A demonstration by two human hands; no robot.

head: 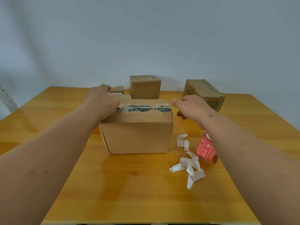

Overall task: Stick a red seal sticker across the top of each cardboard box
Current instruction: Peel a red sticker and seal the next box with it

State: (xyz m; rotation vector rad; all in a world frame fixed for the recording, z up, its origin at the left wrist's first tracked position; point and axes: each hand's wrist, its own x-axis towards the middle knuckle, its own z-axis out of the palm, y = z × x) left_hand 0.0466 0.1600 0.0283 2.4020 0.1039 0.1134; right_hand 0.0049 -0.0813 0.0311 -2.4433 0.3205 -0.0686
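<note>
A large cardboard box (138, 137) stands mid-table, its top seam covered by clear tape with dark green print. My left hand (101, 101) lies over the box's top left corner, its fingers reaching past toward a small box (116, 90) behind that bears a red sticker; the view is blurred there, so the fingertips are unclear. My right hand (191, 108) hovers just right of the box's top right corner, fingers loosely curled, holding nothing that shows. A roll of red seal stickers (205, 148) stands on the table under my right forearm.
Two more cardboard boxes stand at the back: one in the middle (145, 87) and one tilted at the right (205, 95). Several white backing strips (190, 166) lie scattered right of the big box. The wooden table (129, 184) ends at a pale wall.
</note>
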